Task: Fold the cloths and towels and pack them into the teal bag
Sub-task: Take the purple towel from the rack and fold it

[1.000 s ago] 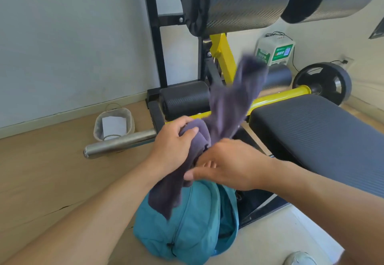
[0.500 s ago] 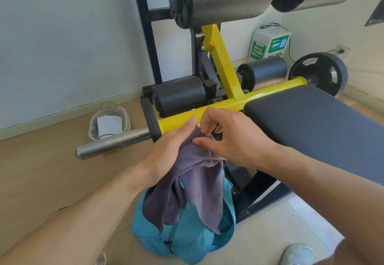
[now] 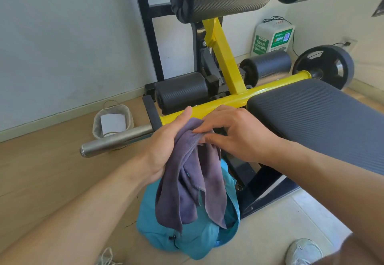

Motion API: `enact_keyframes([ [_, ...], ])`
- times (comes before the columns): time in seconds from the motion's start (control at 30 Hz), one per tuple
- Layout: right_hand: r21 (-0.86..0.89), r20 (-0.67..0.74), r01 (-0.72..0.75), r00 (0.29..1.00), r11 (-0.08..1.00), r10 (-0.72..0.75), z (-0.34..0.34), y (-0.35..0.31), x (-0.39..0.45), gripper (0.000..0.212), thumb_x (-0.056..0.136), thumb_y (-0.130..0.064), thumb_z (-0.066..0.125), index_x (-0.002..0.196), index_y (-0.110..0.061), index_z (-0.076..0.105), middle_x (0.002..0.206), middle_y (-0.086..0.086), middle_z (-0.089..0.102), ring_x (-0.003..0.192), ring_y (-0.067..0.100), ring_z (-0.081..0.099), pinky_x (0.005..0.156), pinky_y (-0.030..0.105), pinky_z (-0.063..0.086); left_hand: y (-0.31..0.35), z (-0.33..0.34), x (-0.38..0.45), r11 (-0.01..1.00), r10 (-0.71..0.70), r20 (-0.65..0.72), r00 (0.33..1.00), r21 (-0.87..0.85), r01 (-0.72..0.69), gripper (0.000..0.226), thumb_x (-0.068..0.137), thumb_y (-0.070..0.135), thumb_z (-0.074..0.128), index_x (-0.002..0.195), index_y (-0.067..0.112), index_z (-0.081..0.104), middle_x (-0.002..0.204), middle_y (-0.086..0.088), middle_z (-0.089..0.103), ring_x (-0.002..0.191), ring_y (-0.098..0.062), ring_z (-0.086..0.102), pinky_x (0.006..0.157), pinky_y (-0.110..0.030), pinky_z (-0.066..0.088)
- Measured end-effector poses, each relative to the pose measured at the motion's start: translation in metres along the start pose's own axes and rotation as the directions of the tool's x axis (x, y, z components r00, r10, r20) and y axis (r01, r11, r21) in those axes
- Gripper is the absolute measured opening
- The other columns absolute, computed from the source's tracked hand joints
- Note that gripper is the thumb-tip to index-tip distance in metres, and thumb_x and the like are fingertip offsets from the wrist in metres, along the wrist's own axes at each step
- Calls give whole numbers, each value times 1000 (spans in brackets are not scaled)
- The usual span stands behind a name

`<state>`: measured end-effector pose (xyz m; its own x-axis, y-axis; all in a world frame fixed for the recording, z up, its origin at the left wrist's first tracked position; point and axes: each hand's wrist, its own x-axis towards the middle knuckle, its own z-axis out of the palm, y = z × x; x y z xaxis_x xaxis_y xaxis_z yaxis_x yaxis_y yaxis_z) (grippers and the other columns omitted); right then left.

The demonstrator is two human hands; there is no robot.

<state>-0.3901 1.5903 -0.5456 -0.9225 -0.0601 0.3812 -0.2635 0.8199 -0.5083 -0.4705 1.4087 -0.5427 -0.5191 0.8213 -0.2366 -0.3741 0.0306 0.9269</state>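
Observation:
A purple-grey cloth hangs in loose folds above the teal bag, which sits on the floor below my hands. My left hand grips the cloth's bunched top from the left, thumb up along it. My right hand pinches the cloth's upper edge with its fingertips from the right. The cloth's lower ends drape over the bag's open mouth and hide most of what is inside.
A gym bench with a dark ribbed pad and a yellow frame stands right behind the bag. A steel bar juts out left. A small grey basket sits by the wall. My shoes are on the floor.
The cloth, flung up a second ago, has dropped and now hangs down over the bag. My right hand moved up to the cloth's top edge beside my left hand.

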Motion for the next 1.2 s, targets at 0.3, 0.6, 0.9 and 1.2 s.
enact_keyframes([
  [0.3, 279, 166, -276, 957, 920, 236, 0, -2, 1, 16, 92, -33, 71, 97, -24, 82, 88, -13, 78, 83, -1, 70, 75, 16, 54, -8, -11, -3, 577, 271, -167, 948, 816, -21, 99, 51, 86, 67, 138, 42, 49, 123, 23, 57, 116, -1, 57, 95, -27, 48],
  [0.6, 296, 113, -320, 947, 900, 299, 3, -7, 2, 15, 98, -28, 63, 96, -18, 74, 88, -9, 74, 82, 3, 66, 71, 15, 51, -11, -13, 0, 483, 570, -141, 810, 854, -192, 7, 84, 35, 79, 79, 31, 76, 82, 15, 66, 78, -6, 62, 69, -24, 48],
  [0.9, 319, 216, -378, 922, 869, 322, 5, -15, 4, 22, 100, -36, 59, 97, -17, 69, 87, -3, 73, 75, 9, 65, 73, 28, 54, -8, -22, 1, 337, 535, -255, 806, 939, 73, 25, 76, -1, 55, 68, 22, 62, 65, 3, 61, 67, -23, 56, 53, -39, 45],
  [1.2, 190, 605, -761, 588, 621, 536, -16, 5, -7, 26, 90, -36, 74, 107, -16, 75, 99, 4, 79, 96, 25, 75, 96, 44, 57, 5, -48, 4, 308, 607, -422, 673, 906, 290, 16, 85, 16, 47, 76, 19, 60, 73, -3, 62, 79, -34, 55, 69, -40, 49],
])
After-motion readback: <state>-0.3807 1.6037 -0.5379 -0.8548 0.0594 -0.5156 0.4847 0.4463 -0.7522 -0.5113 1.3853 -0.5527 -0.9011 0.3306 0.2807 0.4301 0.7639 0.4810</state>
